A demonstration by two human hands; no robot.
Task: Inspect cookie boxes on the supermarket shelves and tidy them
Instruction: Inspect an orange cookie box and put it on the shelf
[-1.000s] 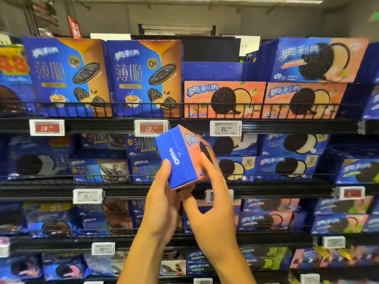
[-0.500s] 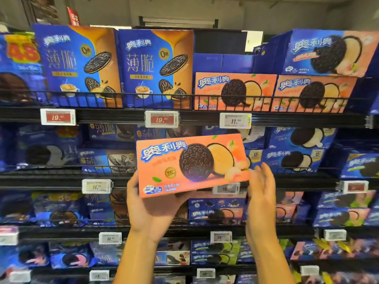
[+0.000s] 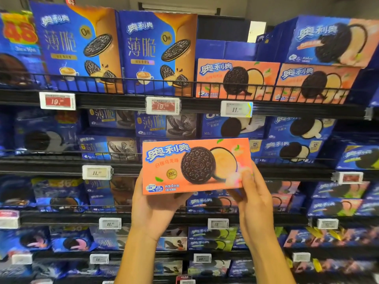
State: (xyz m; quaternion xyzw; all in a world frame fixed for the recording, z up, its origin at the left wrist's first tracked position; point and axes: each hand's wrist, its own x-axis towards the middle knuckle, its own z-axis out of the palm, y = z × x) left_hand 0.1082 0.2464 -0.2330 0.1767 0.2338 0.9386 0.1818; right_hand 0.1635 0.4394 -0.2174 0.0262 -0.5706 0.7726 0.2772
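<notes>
I hold an orange cookie box [image 3: 194, 165] in front of the shelves, its printed face turned toward me and nearly level. My left hand [image 3: 155, 208] grips it from below at the left end, fingers hidden behind the box. My right hand [image 3: 252, 199] holds the lower right corner, fingertips curled over the front face. Two matching orange boxes [image 3: 235, 78] stand on the top shelf behind a wire rail, with a third peach-coloured box [image 3: 332, 39] stacked above them at the right.
Tall blue and gold boxes [image 3: 155, 52] fill the top shelf's left half. Blue cookie boxes and packs [image 3: 295, 138] crowd the lower shelves. Price tags [image 3: 235, 108] clip onto the black shelf edges. A dark gap [image 3: 221, 27] opens above the left orange box.
The box turned from end-on to face-on, then stayed so. My right hand moved from its rear edge to the lower right corner, fingertips now over the front. The view has tilted down slightly.
</notes>
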